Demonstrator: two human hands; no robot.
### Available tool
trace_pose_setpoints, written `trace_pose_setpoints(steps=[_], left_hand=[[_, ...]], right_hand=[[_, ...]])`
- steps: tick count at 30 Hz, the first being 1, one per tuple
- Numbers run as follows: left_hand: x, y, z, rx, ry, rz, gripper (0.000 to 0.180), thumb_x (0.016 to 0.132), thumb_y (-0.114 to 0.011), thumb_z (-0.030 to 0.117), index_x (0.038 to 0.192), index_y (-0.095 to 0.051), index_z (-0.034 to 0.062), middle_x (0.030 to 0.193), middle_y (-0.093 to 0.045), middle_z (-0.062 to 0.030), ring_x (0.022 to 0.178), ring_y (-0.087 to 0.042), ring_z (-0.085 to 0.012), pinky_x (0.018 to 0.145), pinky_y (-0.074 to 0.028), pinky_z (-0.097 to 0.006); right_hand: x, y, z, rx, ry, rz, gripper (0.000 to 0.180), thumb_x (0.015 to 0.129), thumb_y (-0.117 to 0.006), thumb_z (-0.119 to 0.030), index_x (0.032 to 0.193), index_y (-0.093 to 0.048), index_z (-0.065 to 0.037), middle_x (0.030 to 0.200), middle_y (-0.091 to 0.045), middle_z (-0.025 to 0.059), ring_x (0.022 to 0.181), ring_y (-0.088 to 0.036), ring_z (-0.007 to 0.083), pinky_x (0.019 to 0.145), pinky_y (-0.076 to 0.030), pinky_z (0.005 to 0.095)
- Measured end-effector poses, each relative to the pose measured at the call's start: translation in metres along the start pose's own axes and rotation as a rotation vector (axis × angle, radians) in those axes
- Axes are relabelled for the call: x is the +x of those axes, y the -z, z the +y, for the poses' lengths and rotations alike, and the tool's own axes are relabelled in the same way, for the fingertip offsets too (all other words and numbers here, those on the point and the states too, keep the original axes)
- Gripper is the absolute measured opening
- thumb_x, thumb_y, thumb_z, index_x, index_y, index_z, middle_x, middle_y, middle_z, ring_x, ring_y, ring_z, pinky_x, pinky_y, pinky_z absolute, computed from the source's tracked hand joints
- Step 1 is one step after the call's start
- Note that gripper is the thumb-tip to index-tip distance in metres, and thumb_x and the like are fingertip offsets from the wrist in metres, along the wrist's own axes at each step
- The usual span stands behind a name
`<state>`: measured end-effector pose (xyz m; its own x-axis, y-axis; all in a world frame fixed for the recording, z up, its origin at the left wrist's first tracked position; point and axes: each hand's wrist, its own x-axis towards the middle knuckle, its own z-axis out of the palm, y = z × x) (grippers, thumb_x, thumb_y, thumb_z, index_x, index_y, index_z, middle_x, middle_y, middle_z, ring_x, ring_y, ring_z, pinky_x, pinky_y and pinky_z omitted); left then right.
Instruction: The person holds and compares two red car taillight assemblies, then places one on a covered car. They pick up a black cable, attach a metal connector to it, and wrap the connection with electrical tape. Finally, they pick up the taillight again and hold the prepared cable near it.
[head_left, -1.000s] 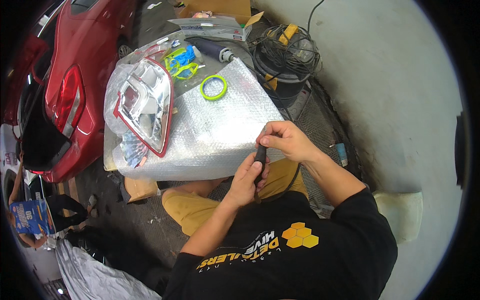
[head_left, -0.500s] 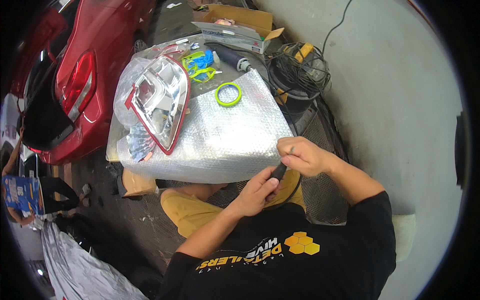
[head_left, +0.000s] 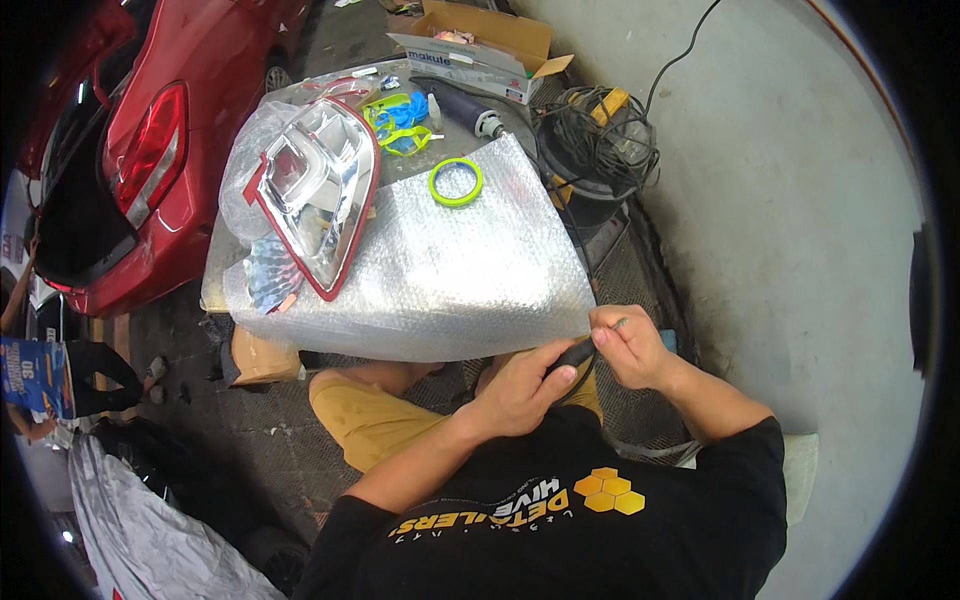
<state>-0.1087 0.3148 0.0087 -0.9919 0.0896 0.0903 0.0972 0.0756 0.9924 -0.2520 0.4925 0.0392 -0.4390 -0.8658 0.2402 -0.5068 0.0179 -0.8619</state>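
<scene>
My left hand [head_left: 520, 392] is wrapped round a black handheld tool [head_left: 574, 356], a slim tapered grip with a cable-like end running down by my lap. Close against the tool's front end, my right hand [head_left: 632, 348] is closed with thumb and fingers pinched together. A small greenish tip shows at its knuckles; what the fingers hold is hidden. Beyond both hands, silver bubble foil [head_left: 450, 270] covers the near part of the table. On it lie a tail lamp housing [head_left: 320, 190] with a red rim and chrome inside, and a roll of green tape [head_left: 456, 182].
Farther back are yellow-green safety glasses [head_left: 405, 140], a dark power tool [head_left: 462, 108] and an open cardboard box [head_left: 480, 50]. A black drum with coiled cable [head_left: 600, 140] stands at right by the wall [head_left: 800, 200]. At left are a red car [head_left: 190, 200] and another person [head_left: 100, 375].
Both my hands have shifted slightly right and down, still together at the black tool. The view has moved a little. Table items stay in place.
</scene>
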Motion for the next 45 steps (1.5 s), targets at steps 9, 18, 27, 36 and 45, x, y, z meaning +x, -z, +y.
trace_pose_setpoints(steps=[9,18,27,36,45], left_hand=[[0.021,0.015,-0.024,-0.347,0.187,0.178,0.034,0.108,-0.052,0.024,0.133,-0.046,0.0013,0.104,-0.064,-0.006,0.089,-0.061,-0.013,0.078,-0.051,-0.032],[0.023,0.032,-0.032,0.181,0.04,0.335,0.043,0.101,-0.065,0.021,0.138,-0.051,0.0027,0.121,-0.063,-0.0134,0.114,-0.058,-0.0216,0.094,-0.05,-0.036],[-0.045,0.035,-0.049,0.162,0.237,0.115,0.041,0.099,-0.066,0.021,0.136,-0.058,0.0039,0.119,-0.065,-0.0071,0.102,-0.059,-0.0145,0.085,-0.048,-0.029],[-0.123,0.105,-0.07,0.008,0.268,0.561,0.037,0.096,-0.069,0.018,0.13,-0.062,0.0041,0.107,-0.067,-0.0068,0.085,-0.06,-0.0116,0.076,-0.05,-0.028],[-0.081,0.291,-0.098,0.153,-0.022,1.32,0.055,0.103,-0.062,0.031,0.143,-0.049,-0.0043,0.136,-0.058,-0.0162,0.123,-0.057,-0.0276,0.101,-0.047,-0.037]], right_hand=[[0.037,-0.016,0.047,0.292,-0.121,0.135,0.036,0.106,-0.05,-0.035,0.093,-0.055,-0.001,0.079,-0.055,0.0094,0.073,-0.051,0.0155,0.069,-0.044,0.0341],[0.001,-0.08,0.04,0.888,-0.448,0.0,0.039,0.103,-0.06,-0.028,0.132,-0.05,-0.004,0.088,-0.055,-0.0027,0.067,-0.051,0.0061,0.06,-0.042,0.0227],[-0.033,0.003,0.077,0.467,-0.5,0.356,0.028,0.1,-0.067,-0.032,0.102,-0.064,-0.004,0.069,-0.053,-0.004,0.059,-0.047,0.0056,0.053,-0.039,0.0249],[-0.009,0.039,0.061,0.189,-0.413,0.636,0.041,0.1,-0.067,-0.032,0.131,-0.056,-0.007,0.077,-0.05,-0.0057,0.06,-0.042,0.002,0.051,-0.033,0.02],[0.064,-0.007,0.046,0.083,-0.314,0.428,0.04,0.103,-0.063,-0.02,0.137,-0.053,-0.002,0.088,-0.057,-0.0035,0.067,-0.046,0.0031,0.057,-0.037,0.0204]])
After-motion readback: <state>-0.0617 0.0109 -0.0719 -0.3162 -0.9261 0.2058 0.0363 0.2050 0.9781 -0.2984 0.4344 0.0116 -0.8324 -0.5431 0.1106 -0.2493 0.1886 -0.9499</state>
